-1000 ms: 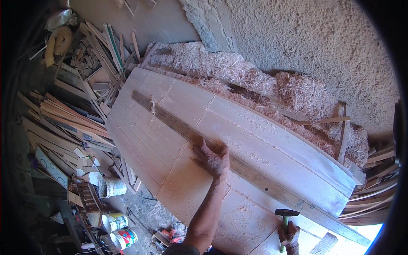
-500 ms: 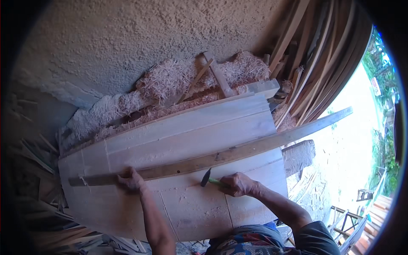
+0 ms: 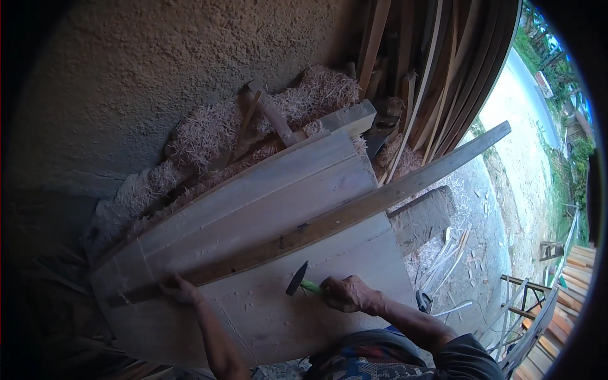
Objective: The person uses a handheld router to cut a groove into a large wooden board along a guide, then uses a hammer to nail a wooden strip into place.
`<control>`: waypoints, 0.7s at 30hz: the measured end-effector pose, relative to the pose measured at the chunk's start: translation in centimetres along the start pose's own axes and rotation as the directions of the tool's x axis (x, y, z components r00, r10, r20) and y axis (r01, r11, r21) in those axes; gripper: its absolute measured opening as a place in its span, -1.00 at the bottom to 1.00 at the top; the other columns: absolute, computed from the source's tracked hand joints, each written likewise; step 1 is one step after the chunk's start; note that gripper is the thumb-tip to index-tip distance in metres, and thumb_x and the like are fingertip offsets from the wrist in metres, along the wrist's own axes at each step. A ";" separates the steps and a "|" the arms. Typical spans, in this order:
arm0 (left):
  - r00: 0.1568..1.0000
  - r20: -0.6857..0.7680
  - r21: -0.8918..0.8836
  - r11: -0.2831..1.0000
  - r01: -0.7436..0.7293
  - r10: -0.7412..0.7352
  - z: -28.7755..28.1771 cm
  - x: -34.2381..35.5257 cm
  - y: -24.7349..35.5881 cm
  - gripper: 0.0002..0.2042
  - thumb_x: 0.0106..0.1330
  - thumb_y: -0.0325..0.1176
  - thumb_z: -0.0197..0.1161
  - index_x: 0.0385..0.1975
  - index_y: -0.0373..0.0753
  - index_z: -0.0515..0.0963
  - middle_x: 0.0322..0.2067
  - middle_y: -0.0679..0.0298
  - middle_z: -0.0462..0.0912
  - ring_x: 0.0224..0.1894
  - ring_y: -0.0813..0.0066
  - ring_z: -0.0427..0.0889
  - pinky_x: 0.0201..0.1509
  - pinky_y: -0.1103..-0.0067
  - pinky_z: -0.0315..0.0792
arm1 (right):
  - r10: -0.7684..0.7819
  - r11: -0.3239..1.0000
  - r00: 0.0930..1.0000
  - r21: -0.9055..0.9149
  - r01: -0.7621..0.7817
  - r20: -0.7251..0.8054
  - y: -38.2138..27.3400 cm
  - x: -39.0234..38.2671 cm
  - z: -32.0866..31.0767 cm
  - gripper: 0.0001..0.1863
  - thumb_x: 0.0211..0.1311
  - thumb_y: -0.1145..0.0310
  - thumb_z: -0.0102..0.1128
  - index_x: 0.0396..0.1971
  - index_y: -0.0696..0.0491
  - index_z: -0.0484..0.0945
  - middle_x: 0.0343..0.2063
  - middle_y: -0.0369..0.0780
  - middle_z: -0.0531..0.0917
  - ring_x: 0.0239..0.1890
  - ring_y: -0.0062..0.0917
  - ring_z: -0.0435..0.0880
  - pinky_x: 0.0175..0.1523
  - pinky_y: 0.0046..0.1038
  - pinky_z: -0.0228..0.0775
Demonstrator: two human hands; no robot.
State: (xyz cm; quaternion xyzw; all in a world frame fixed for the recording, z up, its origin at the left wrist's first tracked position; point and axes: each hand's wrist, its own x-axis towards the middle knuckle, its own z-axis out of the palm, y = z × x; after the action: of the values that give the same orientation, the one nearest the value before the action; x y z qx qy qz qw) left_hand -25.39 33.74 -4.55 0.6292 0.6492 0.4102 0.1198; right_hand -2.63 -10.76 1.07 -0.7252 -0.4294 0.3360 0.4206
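Note:
A long, narrow wooden plank (image 3: 329,218) lies slantwise across a broad pale panel of joined boards (image 3: 253,218). Near the plank's left end, my left hand (image 3: 182,292) is closed on its near edge, the fingertips partly in shadow. My right hand (image 3: 349,294) is wrapped round the green handle of a hammer (image 3: 296,278). The hammer's dark head is raised over the near half of the panel, apart from the plank. Past the panel's right edge, the plank's far end sticks out.
Heaped wood shavings (image 3: 206,130) lie along the rough wall (image 3: 158,76) behind the panel. Long strips of timber (image 3: 437,82) lean at the back right. A thick wooden block (image 3: 424,218) juts out beside the panel's right edge. Scraps (image 3: 443,259) litter the ground there.
The view has turned, so the panel and plank now slope more steeply and more outdoor ground shows at right. Both hands keep their hold on plank and hammer.

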 end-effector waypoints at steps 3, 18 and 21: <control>0.905 0.244 -0.084 0.937 -0.339 0.349 -0.5 -4.5 4.2 -0.26 0.32 0.00 0.38 0.39 -0.29 0.28 0.36 -0.13 0.32 0.39 -0.08 0.34 0.48 0.07 0.15 | 0.162 0.983 0.979 0.112 -0.149 -0.123 1.0 -2.3 -2.3 -0.66 0.22 0.26 0.35 -0.15 0.07 0.41 -0.55 -0.09 0.58 -0.54 -0.13 0.64 -0.39 -0.16 0.48; -0.107 0.831 -0.416 0.482 -0.771 0.546 1.5 -19.3 24.2 -0.40 0.14 -0.14 0.49 0.15 -0.20 0.46 0.00 0.06 0.50 0.10 0.01 0.47 0.22 0.15 0.38 | 0.655 0.702 0.347 0.711 0.051 -0.672 5.3 -3.7 -13.8 -0.78 0.46 0.28 0.18 -0.11 -0.03 0.33 -0.63 -0.41 0.42 -0.75 -0.76 0.33 -0.67 -0.64 0.20; -0.181 0.854 -0.425 0.454 -0.784 0.487 1.1 -19.6 23.8 -0.53 0.13 -0.19 0.49 -0.01 -0.21 0.50 -0.06 0.10 0.53 0.05 0.04 0.50 0.12 0.18 0.44 | 0.593 0.737 0.466 0.676 0.016 -0.657 4.2 -5.6 -13.9 -0.75 0.46 0.28 0.21 -0.07 0.00 0.34 -0.61 -0.42 0.42 -0.70 -0.75 0.37 -0.64 -0.63 0.20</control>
State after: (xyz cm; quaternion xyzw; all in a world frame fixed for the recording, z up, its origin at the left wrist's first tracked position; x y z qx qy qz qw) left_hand -4.03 13.16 3.97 0.9758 0.0716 -0.1288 0.1616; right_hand 8.33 -21.49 3.90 -0.6858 0.0985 0.1275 0.7097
